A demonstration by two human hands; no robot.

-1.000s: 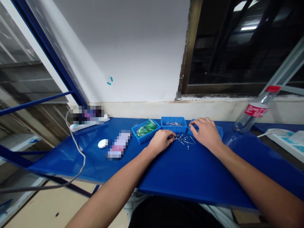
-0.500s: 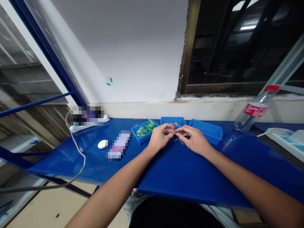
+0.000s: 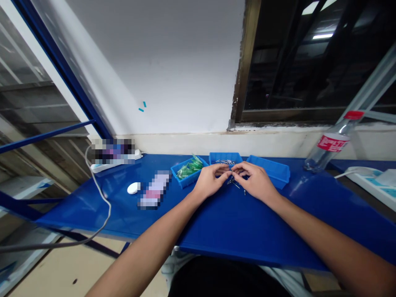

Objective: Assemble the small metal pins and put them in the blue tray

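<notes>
My left hand (image 3: 213, 178) and my right hand (image 3: 251, 178) meet fingertip to fingertip above the blue table. Both are closed in a pinch, and whatever sits between the fingers is too small to make out. Under and beside my right hand lie several small metal pieces (image 3: 236, 185), thin and shiny like pins or screws. Behind the hands stands a blue bin (image 3: 225, 156) with more such metal pieces (image 3: 225, 162). Left of my left hand, another blue bin (image 3: 187, 180) holds green-and-clear plastic packets (image 3: 192, 166). A third blue bin (image 3: 274, 169) is behind my right hand.
On the left of the table (image 3: 247, 231) lie a blurred-out phone (image 3: 154, 189) and a white oval object (image 3: 133, 188). A grey cable (image 3: 107, 214) hangs over the left edge. To the right are a red-capped plastic bottle (image 3: 331, 144) and a white power strip (image 3: 371, 183).
My right fingers have lifted and curled slightly, and the two hands' fingertips have shifted a little. A small metal piece below my right hand shows more plainly now.
</notes>
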